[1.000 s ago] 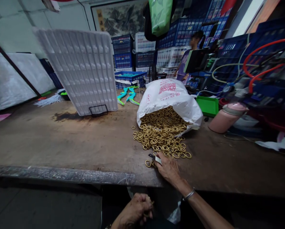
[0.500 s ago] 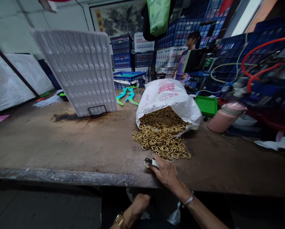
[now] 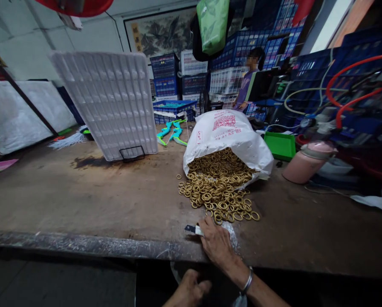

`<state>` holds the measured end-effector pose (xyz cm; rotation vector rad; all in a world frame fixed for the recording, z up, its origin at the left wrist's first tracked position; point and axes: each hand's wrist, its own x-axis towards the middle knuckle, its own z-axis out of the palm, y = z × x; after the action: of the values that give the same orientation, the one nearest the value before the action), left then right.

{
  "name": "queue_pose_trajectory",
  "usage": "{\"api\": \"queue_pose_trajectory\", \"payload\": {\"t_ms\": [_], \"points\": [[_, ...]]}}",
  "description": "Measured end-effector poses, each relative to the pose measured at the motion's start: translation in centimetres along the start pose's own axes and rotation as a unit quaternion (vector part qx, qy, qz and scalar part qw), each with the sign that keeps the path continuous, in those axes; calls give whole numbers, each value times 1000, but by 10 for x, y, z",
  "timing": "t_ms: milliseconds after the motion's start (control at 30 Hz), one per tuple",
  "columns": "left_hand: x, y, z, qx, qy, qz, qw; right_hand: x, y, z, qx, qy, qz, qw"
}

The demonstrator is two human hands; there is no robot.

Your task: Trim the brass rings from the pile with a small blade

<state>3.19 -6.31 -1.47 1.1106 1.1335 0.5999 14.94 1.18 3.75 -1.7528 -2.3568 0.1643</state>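
Gold-coloured rings [image 3: 217, 192] spill nearward from a white sack [image 3: 206, 136]; the right hand [image 3: 215, 238] grips a tool [image 3: 190, 229], the ring beside it now gone, leaving the heap nearest; the left hand [image 3: 191, 290], below the near table edge [image 3: 82, 244], is too blurred to tell its hold.

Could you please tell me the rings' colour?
The rings are dull gold, as the head view shows.

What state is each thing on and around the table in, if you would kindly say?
White sack: lying down, mouth open
Gold rings: loose, spilled out onto the table
Black-and-white tool: held, dark end sticking out
Right hand: closed on the tool
Left hand: below the table edge; contents unclear
Ridged plastic panel: upright, tilted
Pink bottle: standing
Green bag: hanging
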Motion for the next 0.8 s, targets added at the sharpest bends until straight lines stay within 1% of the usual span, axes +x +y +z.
{"api": "queue_pose_trajectory", "payload": {"t_ms": [100,167,200,300,333,367,400,467,533,567,633,700,800], "points": [[-13,23,-2,-18,-42,33,998,4,4,-3,18,4,4,1000],[-16,38,-4,-74,-15,16,997,7,6,-3,54,21,9,998],[-15,44,-6,-85,16,17,996,7,7,-4,80,31,11,996],[-6,60,-15,-85,164,47,982,7,7,-6,180,43,4,983],[-2,64,-18,-80,196,64,975,6,6,-7,219,41,-2,975],[2,66,-21,-75,216,84,970,5,5,-8,259,35,-7,965],[6,67,-23,-69,220,98,968,4,4,-10,296,28,-9,955],[12,67,-25,-58,198,114,972,0,3,-11,357,15,-7,934],[14,65,-24,-55,173,118,976,-3,3,-13,394,6,-2,919],[14,64,-24,-57,171,120,976,-3,3,-13,406,0,3,914],[13,65,-21,-61,185,128,972,-5,3,-15,430,-17,19,903],[11,67,-19,-56,203,145,967,-5,1,-16,461,-40,38,886],[7,70,-19,-36,216,178,959,-7,-2,-15,517,-93,85,847]]}}
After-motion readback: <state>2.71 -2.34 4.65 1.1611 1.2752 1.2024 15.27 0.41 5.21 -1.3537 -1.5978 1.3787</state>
